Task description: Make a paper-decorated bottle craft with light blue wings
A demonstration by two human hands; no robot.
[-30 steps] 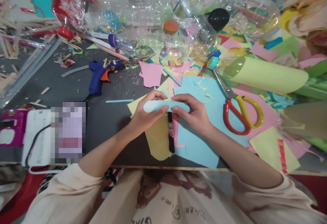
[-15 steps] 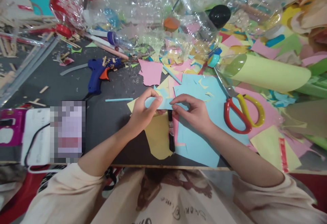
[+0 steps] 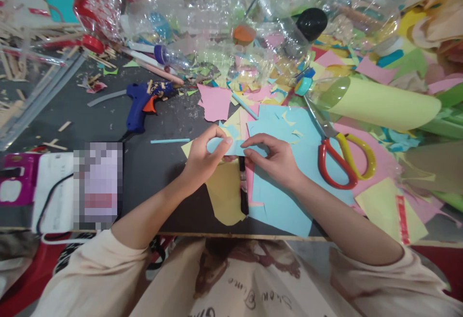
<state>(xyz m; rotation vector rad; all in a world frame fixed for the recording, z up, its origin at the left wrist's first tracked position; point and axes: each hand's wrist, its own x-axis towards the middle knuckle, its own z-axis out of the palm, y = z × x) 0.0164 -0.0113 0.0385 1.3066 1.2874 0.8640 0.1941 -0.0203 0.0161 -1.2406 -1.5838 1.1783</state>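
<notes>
My left hand (image 3: 202,160) and my right hand (image 3: 277,160) both pinch a small light blue paper piece (image 3: 235,147) between them, just above the dark tabletop. Fingers of each hand are closed on an end of it. Under the hands lie a yellow paper sheet (image 3: 224,194), a larger light blue sheet (image 3: 282,201) and a black pen (image 3: 243,186) lying lengthwise toward me. Red and yellow scissors (image 3: 338,155) rest just right of my right hand.
A blue glue gun (image 3: 142,104) lies to the far left, a thin blue straw (image 3: 170,141) near it. Crushed clear plastic bottles (image 3: 224,22) fill the back. A rolled yellow-green paper tube (image 3: 383,107) sits at right. Paper scraps cover the right side; a white device with cable (image 3: 54,191) is at left.
The blue paper looked like a rounded roll a second ago; it now looks flatter and narrower between my fingers. Hands stay in nearly the same place.
</notes>
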